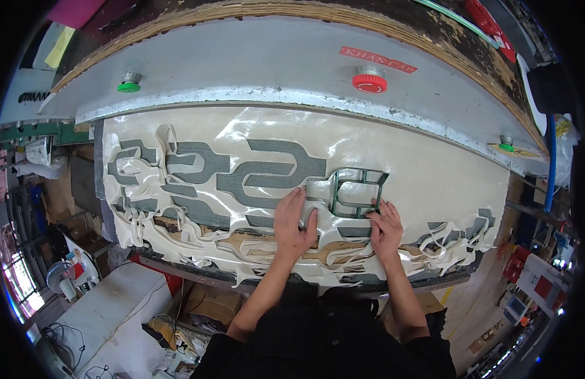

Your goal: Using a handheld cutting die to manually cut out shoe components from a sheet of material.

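Note:
A cream sheet (425, 164) with fork-shaped holes lies over a grey-green surface that shows through the cut-outs (277, 148). On its uncut part, beside the holes, stands a green metal cutting die (337, 192) with an open, U-like outline. My left hand (294, 221) lies on the sheet left of the die, palm down, thumb apart from the fingers, holding nothing. At the die's near right corner, my right hand (385, 228) has its fingers bent round the frame. Part of that corner is hidden by the fingertips.
Above the sheet runs a grey machine beam (242, 69) with a red push button (369, 82) and green buttons (129, 84) on it. Curled cream scraps (185, 234) lie along the near edge. A covered white table (115, 316) stands at the lower left.

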Available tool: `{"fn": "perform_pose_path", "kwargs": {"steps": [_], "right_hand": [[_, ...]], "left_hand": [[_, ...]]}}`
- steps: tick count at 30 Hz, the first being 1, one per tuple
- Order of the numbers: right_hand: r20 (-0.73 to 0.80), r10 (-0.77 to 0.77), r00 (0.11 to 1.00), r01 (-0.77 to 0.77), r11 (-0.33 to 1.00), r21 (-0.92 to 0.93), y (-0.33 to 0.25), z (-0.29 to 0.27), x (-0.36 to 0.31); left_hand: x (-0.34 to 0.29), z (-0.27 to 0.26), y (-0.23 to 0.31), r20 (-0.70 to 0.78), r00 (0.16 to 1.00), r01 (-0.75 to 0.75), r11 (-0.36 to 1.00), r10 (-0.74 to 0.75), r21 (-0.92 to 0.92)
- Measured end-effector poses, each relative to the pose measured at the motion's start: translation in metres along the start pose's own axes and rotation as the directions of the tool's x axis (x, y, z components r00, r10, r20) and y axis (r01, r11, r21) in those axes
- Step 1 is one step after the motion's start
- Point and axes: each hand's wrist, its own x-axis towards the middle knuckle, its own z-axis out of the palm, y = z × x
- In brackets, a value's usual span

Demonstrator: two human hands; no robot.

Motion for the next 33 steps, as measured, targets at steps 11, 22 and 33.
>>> {"fn": "perform_pose_path", "kwargs": {"steps": [11, 22, 33], "right_hand": [[-0.006, -0.047, 0.999, 0.047, 0.998, -0.041, -0.003, -0.005, 0.004], [0.016, -0.09, 0.996, 0.089, 0.996, 0.009, -0.063, -0.032, -0.116], [0.074, -0.091, 0.993, 0.09, 0.996, 0.026, -0.089, -0.019, -0.194]], "left_hand": [[0.0, -0.001, 0.002, 0.002, 1.0, 0.012, 1.0, -0.012, 0.004], [0.095, -0.143, -0.009, -0.614, 0.73, 0.146, 0.946, -0.3, -0.289], [0.145, -0.23, 0.01, -0.586, 0.709, -0.1, 0.766, -0.393, -0.635]]}}
